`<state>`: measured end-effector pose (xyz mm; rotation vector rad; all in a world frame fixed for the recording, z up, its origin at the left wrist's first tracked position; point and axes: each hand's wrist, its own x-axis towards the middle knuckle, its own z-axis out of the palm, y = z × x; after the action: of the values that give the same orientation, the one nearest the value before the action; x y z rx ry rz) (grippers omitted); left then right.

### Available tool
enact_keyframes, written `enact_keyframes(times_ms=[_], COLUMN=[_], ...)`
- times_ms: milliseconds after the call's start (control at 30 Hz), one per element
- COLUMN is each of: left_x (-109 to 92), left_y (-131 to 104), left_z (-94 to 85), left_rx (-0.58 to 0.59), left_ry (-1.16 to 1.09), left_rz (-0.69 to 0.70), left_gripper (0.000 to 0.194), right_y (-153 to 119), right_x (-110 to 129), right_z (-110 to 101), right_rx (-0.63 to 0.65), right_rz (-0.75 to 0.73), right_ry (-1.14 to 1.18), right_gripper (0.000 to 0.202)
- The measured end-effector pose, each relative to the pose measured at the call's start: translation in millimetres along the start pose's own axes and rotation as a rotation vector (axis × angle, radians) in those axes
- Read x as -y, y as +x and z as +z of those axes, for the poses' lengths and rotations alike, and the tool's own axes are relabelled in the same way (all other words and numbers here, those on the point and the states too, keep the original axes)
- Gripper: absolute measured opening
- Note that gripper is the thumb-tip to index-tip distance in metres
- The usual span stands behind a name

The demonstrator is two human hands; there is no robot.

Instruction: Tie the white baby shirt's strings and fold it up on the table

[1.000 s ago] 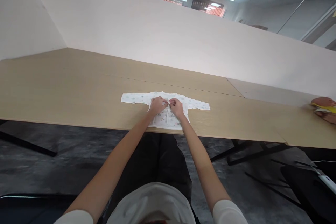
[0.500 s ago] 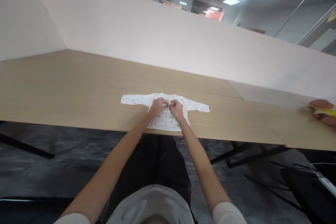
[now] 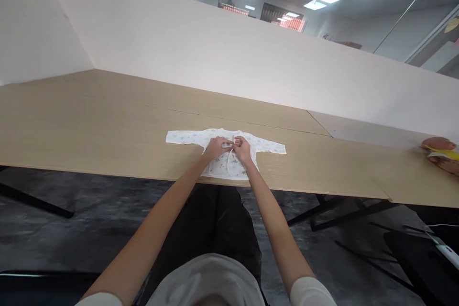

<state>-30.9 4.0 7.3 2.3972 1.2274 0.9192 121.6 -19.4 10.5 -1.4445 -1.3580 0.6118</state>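
A small white shirt (image 3: 218,168) with a fine print lies spread on the wooden table, both sleeves stretched out sideways and its hem near the front edge. Over the upper middle of its front opening, my left hand (image 3: 216,147) and my right hand (image 3: 242,148) meet, fingertips touching or nearly so. Both pinch the shirt's front edges between thumb and fingers. The exact bit of cloth or fastener between the fingertips is too small to make out.
The long wooden table (image 3: 107,119) runs across the view, with a white partition (image 3: 201,52) behind it. A doll (image 3: 442,148) in yellow lies at the far right. A black chair (image 3: 419,258) stands below on the right.
Both hands have drawn slightly closer together and shifted a little to the right at the fingertips, with the front edge of the shirt bending between them.
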Motion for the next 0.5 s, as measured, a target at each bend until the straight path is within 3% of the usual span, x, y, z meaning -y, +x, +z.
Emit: enact_keyframes(times_ms=[167,333,500], left_x=[-2.7,-8.3,-23.2], left_y=[0.4,-4.2,-24.6], left_z=[-0.8,-6.2,-11.7], left_rx=[-0.013,-0.102,0.087], left_ry=[-0.014,0.042,0.088], left_rz=[-0.052,-0.024,-0.01], left_gripper=[0.026,0.023,0.027], right_y=[6.6,7.7,8.2], right_x=[-5.9,-8.4,-8.0], right_z=[-4.7,-4.1,-1.5], right_rx=[-0.148,-0.148,-0.123], right_rz=[0.105,0.095,0.081], right_ry=[0.01,-0.019,-0.05], right_gripper=[0.032,0.028,0.027])
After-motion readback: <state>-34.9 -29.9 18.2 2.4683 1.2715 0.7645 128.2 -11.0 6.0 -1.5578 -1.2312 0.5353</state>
